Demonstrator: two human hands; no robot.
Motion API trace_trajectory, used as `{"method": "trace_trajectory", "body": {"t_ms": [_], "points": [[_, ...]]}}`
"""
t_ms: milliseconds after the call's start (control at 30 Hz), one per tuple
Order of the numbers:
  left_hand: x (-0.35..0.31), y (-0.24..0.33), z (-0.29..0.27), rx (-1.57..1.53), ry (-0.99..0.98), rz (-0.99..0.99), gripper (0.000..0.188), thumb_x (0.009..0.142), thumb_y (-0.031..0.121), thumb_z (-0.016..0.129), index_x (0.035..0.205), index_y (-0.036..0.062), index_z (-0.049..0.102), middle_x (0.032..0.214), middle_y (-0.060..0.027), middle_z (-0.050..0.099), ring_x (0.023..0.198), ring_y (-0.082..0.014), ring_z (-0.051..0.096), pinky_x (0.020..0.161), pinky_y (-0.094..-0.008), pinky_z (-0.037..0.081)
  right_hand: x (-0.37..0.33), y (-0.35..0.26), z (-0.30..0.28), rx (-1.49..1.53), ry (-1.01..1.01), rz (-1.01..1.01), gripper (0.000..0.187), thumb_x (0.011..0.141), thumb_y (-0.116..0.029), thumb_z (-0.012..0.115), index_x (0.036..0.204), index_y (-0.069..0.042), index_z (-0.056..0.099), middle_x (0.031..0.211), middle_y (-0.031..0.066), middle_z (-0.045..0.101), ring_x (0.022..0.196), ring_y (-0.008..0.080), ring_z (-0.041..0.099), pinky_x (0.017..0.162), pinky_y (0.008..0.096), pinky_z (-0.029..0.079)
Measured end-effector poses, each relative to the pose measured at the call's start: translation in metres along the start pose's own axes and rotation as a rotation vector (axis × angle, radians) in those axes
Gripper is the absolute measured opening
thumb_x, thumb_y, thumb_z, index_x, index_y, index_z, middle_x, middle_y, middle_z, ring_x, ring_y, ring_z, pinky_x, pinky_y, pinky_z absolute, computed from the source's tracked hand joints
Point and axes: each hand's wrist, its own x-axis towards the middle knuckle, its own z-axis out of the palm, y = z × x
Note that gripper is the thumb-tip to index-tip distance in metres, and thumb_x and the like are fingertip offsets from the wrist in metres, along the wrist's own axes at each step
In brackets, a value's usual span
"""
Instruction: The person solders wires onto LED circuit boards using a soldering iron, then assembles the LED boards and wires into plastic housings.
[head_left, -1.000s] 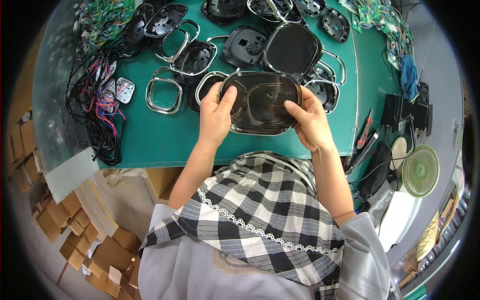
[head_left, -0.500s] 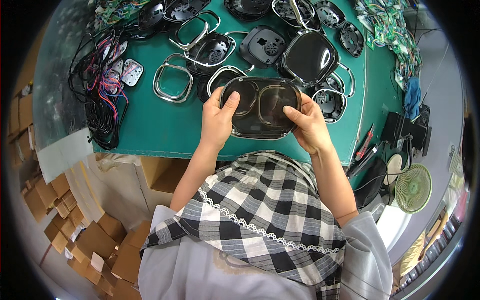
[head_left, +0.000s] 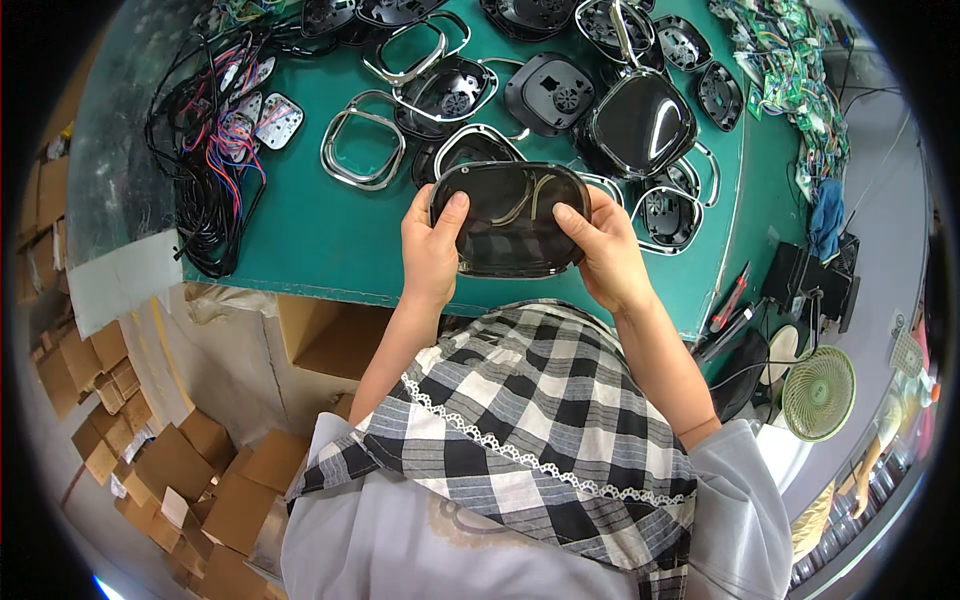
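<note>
One dark see-through cover [head_left: 508, 222] is at the frame's centre, over the green surface [head_left: 290, 235], with the left hand [head_left: 430, 250] and right hand [head_left: 612, 258] each curled round one end. It seems a two-handed holding step; any next move calls for even support.

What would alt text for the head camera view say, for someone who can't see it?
A person's left hand and right hand hold a dark, glossy, rounded panel over a green table. Beyond it lie black housings and silver frames, with tangled cables at left and a green fan at right.
</note>
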Motion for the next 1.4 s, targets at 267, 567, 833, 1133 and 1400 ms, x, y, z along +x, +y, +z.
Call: {"method": "trace_trajectory", "body": {"t_ms": [267,567,833,1133,1400], "points": [[-0.002,0.013,-0.011,-0.036,-0.063,-0.065,0.023,0.093,0.010,0.054,0.112,-0.0034,0.055,0.103,-0.0065,0.063,0.090,-0.0098,0.058,0.082,-0.0246,0.047,-0.005,0.001,0.017,0.030,-0.030,-0.095,0.025,0.088,0.001,0.059,0.112,0.001,0.052,0.103,0.0069,0.064,0.093,0.0123,0.060,0.084,0.0270,0.050],[-0.004,0.025,-0.016,0.284,-0.081,-0.016,0.026,0.092,0.018,0.062,0.106,-0.0044,0.059,0.094,-0.0044,0.065,0.083,-0.0065,0.056,0.074,-0.0214,0.046,0.003,0.009,0.010,-0.054,0.017,-0.025,0.028,0.087,0.005,0.059,0.113,0.000,0.051,0.101,0.0080,0.064,0.090,0.0132,0.062,0.081,0.0275,0.052],[-0.008,0.023,-0.020,0.246,0.014,0.031,0.022,0.092,0.020,0.063,0.093,-0.0025,0.062,0.075,0.0027,0.061,0.067,-0.0012,0.049,0.059,-0.0195,0.039,0.000,0.008,0.020,0.025,-0.032,-0.021,0.026,0.087,0.004,0.059,0.111,0.000,0.053,0.098,0.0065,0.064,0.086,0.0119,0.061,0.080,0.0273,0.052],[0.003,-0.006,-0.027,1.072,0.246,0.387,0.031,0.086,0.034,0.068,0.079,0.0046,0.059,0.053,-0.0095,0.052,0.045,-0.0280,0.048,0.047,-0.0363,0.038,0.024,0.059,0.020,-0.611,0.376,-0.258,0.018,0.081,-0.002,0.066,0.096,0.001,0.057,0.078,0.0135,0.067,0.067,0.0215,0.065,0.063,0.0319,0.050],[-0.051,-0.056,-0.134,0.699,0.425,-0.057,0.021,0.092,0.014,0.058,0.101,-0.0055,0.059,0.094,-0.0102,0.065,0.083,-0.0148,0.058,0.079,-0.0312,0.047,0.047,-0.027,-0.049,-0.991,0.554,-0.585,0.024,0.078,-0.017,0.073,0.095,-0.003,0.065,0.097,0.0125,0.065,0.080,0.0266,0.065,0.071,0.0322,0.052]]}}
